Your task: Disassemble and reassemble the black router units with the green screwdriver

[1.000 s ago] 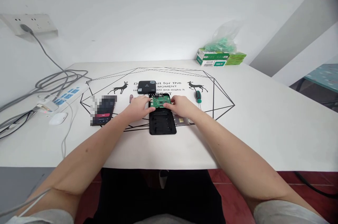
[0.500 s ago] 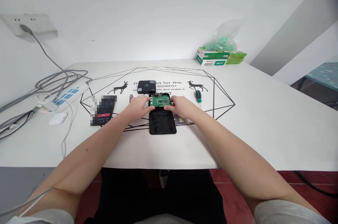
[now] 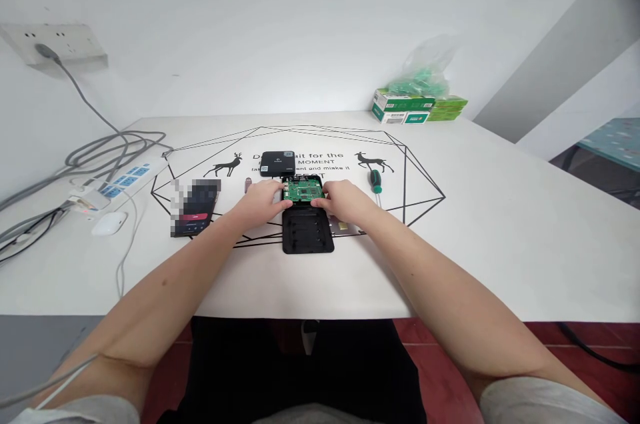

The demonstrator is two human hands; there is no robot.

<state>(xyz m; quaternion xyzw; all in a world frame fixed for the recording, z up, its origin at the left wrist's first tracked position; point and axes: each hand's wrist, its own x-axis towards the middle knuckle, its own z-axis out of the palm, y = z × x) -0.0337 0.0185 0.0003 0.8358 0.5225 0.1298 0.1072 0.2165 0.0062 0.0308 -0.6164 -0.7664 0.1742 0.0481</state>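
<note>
A green circuit board (image 3: 304, 191) lies in a black plastic case (image 3: 300, 206) at the middle of the table. My left hand (image 3: 262, 203) grips the left side of board and case, its thumb at the near left corner. On the opposite side my right hand (image 3: 340, 200) holds the right edge, thumb along the near right corner. Just nearer to me a flat black cover (image 3: 308, 232) lies with its inside up. Behind the case rests a black box-shaped lid (image 3: 278, 163) with small stickers. A metallic plate (image 3: 345, 228) shows partly beneath my right wrist.
A green-handled screwdriver (image 3: 376, 181) lies to the right. On the left are a phone (image 3: 197, 208), a white earbud case (image 3: 109, 223), a power strip (image 3: 127, 179) and coiled cables (image 3: 125, 144). Green-white boxes (image 3: 404, 107) stand at the back right under a plastic bag (image 3: 425, 74).
Both hands stay at the sides of the circuit board and case. The whole view has shifted by only a tiny amount; nothing else has visibly moved.
</note>
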